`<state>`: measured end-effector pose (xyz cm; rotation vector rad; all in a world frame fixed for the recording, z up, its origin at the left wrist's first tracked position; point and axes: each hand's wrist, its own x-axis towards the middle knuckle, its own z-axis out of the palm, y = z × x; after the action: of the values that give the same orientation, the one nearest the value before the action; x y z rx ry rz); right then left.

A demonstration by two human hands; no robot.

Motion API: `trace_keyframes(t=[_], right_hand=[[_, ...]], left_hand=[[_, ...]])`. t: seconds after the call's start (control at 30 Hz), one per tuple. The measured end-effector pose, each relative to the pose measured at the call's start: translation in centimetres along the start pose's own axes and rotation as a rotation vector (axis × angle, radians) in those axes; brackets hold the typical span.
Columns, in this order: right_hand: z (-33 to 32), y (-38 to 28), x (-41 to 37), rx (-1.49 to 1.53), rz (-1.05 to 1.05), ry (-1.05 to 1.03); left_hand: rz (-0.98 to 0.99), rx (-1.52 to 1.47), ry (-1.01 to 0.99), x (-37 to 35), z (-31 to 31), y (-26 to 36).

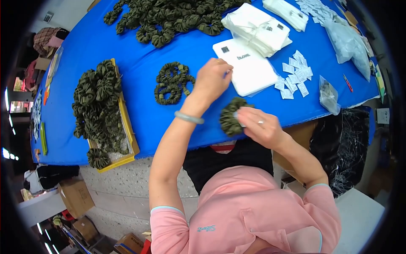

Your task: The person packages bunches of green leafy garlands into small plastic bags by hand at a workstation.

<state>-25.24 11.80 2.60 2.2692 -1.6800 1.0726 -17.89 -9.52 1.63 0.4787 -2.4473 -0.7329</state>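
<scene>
Near the table's front edge, my right hand [261, 128] grips a dark green gathered fabric ring [229, 116] by its right side, with a bit of white at the fingertips. My left hand [214, 78] is up and to the left, at the left edge of a stack of white printed bags [247, 70]. Its fingers are bent together; whether they hold anything is hidden. Several green rings [171, 80] lie just left of that hand. Small white labels [296, 74] are scattered to the right of the bags.
A yellow box [127, 122] heaped with green rings [99, 97] stands at the left of the blue table [144, 72]. A large pile of rings [169, 19] is at the back. Tied white bags [258, 31], a clear packet [328, 95] and a red pen-like tool [348, 83] lie right.
</scene>
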Motion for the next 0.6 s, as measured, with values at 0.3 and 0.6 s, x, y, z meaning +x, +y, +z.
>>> trace_keyframes(t=[0.3, 0.6], right_hand=[[-6.4, 3.2, -6.6, -0.197, 0.449, 0.288], [-3.1, 7.6, -2.9, 0.431, 0.438, 0.167]], left_hand=[[0.200, 0.421, -0.254, 2.7, 5.4, 2.7], [0.092, 0.108, -0.043, 2.1, 2.8, 3.2]])
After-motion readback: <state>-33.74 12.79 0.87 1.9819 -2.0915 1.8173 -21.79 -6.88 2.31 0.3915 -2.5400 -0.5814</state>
